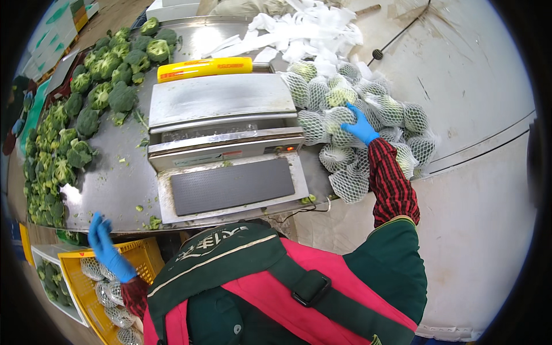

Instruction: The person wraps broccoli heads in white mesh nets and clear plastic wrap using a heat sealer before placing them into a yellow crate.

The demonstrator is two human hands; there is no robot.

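Note:
My right hand, in a blue glove, lies on the pile of heads in white foam netting right of the wrapping machine. Its thumb and fingers are spread against a pale green netted head; whether they grip it is unclear. At the lower left my left hand, also gloved in blue, hangs holding nothing with its fingers apart. Below it is a yellow plastic crate containing netted heads. The metal film-wrapping machine stands before me, with a dark flat plate at its front.
Bare broccoli heads crowd the left side of the steel table. A yellow film roll lies behind the machine. White foam net sleeves are heaped at the back. A white box of broccoli stands beside the crate. A cable hangs at the front edge.

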